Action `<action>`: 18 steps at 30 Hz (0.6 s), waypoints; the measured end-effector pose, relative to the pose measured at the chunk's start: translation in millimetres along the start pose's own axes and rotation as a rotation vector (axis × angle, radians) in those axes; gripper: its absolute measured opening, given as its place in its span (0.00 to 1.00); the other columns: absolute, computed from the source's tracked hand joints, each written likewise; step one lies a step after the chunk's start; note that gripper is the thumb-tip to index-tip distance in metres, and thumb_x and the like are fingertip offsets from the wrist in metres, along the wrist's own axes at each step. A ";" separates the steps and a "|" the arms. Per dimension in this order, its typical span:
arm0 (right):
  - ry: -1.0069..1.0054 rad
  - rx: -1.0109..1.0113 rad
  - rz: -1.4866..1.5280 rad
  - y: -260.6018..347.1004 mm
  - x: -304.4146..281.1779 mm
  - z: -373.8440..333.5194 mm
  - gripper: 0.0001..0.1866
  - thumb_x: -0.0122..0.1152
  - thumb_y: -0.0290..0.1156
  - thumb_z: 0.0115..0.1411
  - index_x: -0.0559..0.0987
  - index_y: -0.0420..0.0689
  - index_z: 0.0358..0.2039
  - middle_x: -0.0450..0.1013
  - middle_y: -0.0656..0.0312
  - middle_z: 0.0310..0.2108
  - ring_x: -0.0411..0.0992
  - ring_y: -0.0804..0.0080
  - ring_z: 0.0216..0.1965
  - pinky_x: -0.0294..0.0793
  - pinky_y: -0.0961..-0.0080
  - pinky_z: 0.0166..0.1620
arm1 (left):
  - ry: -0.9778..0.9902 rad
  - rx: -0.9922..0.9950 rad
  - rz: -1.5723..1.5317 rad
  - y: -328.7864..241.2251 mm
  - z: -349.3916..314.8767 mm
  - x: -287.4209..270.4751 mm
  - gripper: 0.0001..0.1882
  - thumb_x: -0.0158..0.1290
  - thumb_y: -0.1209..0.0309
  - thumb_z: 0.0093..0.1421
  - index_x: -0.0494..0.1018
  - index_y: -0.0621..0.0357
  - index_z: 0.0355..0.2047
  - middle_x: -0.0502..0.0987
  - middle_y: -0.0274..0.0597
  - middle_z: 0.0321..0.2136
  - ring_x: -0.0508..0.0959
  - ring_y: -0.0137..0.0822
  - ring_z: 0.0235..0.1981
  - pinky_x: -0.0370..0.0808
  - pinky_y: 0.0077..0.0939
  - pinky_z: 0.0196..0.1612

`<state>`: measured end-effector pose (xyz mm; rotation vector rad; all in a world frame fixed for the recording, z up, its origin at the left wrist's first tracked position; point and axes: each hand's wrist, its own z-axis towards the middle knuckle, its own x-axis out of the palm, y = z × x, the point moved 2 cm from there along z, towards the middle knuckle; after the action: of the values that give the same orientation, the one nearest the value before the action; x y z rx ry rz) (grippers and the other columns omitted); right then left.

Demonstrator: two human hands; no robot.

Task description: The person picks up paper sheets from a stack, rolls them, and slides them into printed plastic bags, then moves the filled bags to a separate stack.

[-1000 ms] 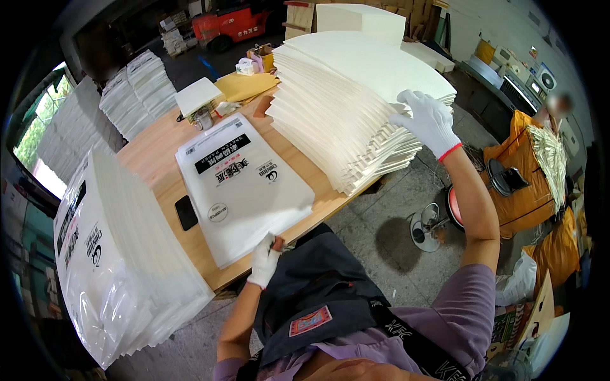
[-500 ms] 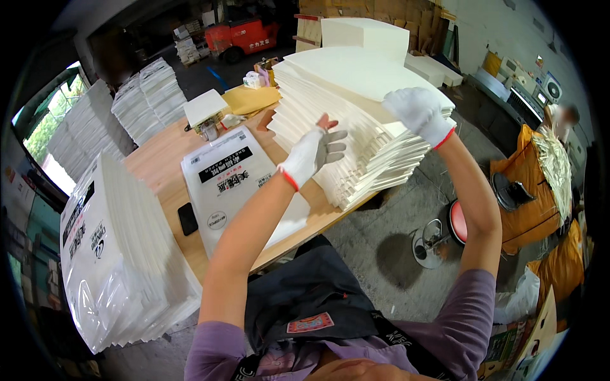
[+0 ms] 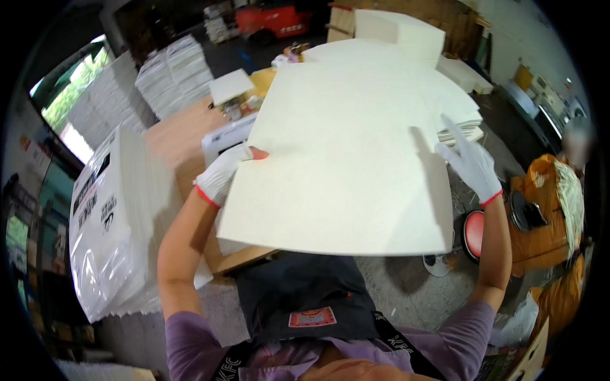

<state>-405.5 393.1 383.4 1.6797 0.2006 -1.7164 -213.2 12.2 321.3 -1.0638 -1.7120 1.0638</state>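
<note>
A large piece of white paper, one sheet or a thin stack, spreads over the near part of the table and covers most of it. My left hand, in a white glove with a red cuff, grips its left edge, the thumb lying on top. At the right edge, my gloved right hand has its fingers stretched out and casts a shadow on the paper; whether it touches is hard to tell. Behind lies the paper stack, its fanned layers mostly hidden. Under the left edge a printed plastic-wrapped package peeks out.
On the left stands a tall plastic-wrapped paper stack, with more white stacks farther back. A wooden table carries small items at its far side. To the right are a red-topped stool and orange sacks. A red forklift stands behind.
The large white paper has come toward me, off the fanned stack and over the package and phone. My left hand moved left and closed on its edge; my right hand came down and opened.
</note>
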 end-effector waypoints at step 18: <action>0.469 -0.034 0.265 60.4 347.9 17.9 0.35 0.55 0.63 0.53 0.78 0.45 0.48 0.74 0.45 0.46 0.71 0.51 0.50 0.69 0.64 0.52 | -0.198 0.021 0.896 290.1 6.3 41.0 0.53 0.56 0.50 0.52 0.39 0.69 0.65 0.45 0.63 0.64 0.49 0.62 0.64 0.57 0.49 0.61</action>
<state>-349.3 208.4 87.3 1.9650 0.2096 -1.1053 -165.9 130.4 57.4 -1.8313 -1.3477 1.7667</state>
